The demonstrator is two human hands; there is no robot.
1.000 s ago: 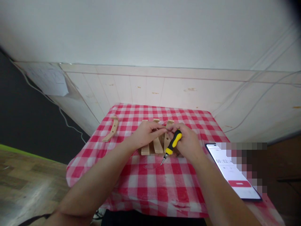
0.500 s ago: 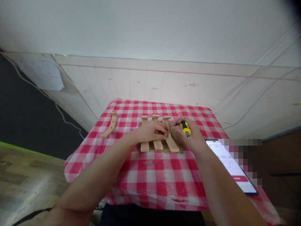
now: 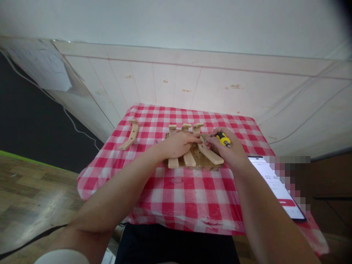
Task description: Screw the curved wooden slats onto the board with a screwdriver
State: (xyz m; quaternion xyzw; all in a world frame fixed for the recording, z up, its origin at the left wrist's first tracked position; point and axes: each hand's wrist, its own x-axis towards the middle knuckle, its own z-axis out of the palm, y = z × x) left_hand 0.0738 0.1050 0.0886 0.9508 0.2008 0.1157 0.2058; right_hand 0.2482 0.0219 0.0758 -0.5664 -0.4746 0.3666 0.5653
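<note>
A wooden board [image 3: 198, 158] with three pale wooden slats lies on the red-and-white checked tablecloth [image 3: 189, 190]. My left hand [image 3: 177, 143] rests on the slats, fingers pinched on the rightmost slat [image 3: 211, 155] near its far end. My right hand [image 3: 229, 150] is closed round a yellow-and-black screwdriver [image 3: 223, 139], whose tip points left toward that same slat. What lies between the fingertips of both hands is too small to make out.
A loose curved wooden piece [image 3: 131, 135] lies at the table's left. A phone [image 3: 277, 187] with a lit white screen lies at the right edge. A white panelled wall stands behind; wooden floor lies to the left.
My right hand swung the screwdriver from pointing down toward me to pointing left at the rightmost slat. That slat has splayed outward to the right. The view has shifted a little.
</note>
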